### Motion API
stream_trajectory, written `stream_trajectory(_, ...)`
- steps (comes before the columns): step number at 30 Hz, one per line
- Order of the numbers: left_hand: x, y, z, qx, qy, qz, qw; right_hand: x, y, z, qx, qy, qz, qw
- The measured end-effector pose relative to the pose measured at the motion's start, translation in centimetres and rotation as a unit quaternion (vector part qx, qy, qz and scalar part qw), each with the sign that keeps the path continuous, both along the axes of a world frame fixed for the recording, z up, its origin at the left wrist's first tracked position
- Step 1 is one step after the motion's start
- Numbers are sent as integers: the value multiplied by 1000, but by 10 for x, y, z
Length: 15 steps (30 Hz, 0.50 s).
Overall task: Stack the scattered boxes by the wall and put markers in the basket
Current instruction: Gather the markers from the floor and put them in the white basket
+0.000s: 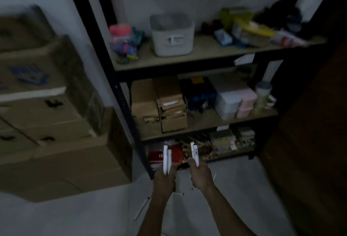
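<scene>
**Markers gripped in both hands before the shelving**

Left of the grips, matte cardboard boxes stand stacked by the wall. The left hand curls round two slim white markers; the right hand grips another white marker. Above both grips, a pale, rounded-rectangular basket sits on the wooden shelf.

Hands: two are seen, left hand and right hand.
White markers: two at lower centre left, at least one beside.
Baskets: one grey basket, upper centre.
Stacked cardboard boxes: about four, left.
Shelves: three are counted.
</scene>
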<state>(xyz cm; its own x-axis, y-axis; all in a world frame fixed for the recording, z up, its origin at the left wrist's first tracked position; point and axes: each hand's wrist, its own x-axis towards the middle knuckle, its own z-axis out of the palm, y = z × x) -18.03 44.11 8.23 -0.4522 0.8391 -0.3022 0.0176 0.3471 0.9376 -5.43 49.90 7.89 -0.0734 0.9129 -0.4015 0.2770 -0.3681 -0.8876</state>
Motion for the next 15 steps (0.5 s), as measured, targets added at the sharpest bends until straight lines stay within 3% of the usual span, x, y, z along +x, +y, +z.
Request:
stream_trajectory(7, -25, 27, 149, 45, 34, -5, 998, -28, 21, 168, 82, 11, 31, 996)
stream_trajectory(15, -37, 95, 262, 117, 63, -10, 991, -48, 84, 276, 149, 51, 43, 987)
